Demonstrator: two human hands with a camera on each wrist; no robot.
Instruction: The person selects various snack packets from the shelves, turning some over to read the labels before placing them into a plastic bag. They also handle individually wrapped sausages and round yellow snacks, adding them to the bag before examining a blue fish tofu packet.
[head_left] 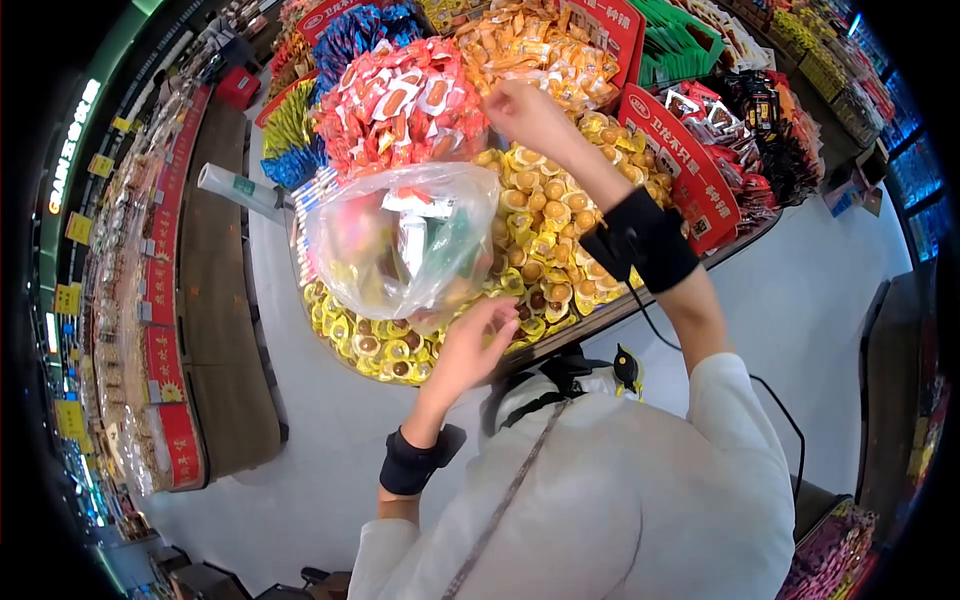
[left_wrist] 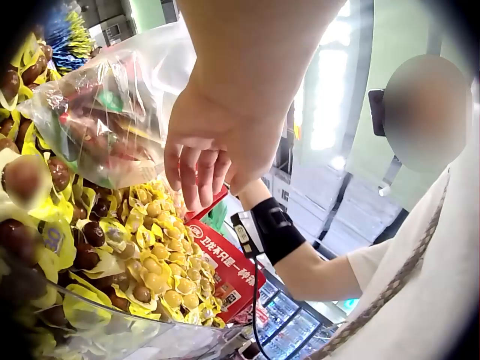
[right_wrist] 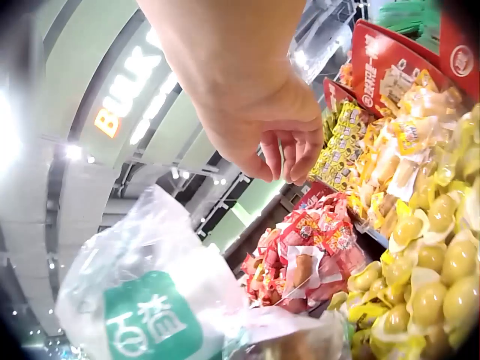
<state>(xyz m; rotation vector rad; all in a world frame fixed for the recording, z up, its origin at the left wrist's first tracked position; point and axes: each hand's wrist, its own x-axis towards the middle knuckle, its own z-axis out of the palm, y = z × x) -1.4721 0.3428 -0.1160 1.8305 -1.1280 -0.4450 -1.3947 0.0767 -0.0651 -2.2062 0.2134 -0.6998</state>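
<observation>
Plastic bag (head_left: 400, 240) near display edge (head_left: 596, 328); left hand (head_left: 472, 346) beside, right hand (head_left: 530, 115) apart, both loosely relaxed, empty

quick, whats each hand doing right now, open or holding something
Left hand: open, fingers loosely bent, near the plastic bag.
Right hand: open, fingers loosely curled, nothing visible in it.

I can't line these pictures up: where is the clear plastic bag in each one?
Head: the plastic bag sits slightly left of and above centre.
Left wrist: upper left, beside the left hand.
Right wrist: lower left, below the right hand.
Shared landmark: the yellow-wrapped round snacks.
</observation>
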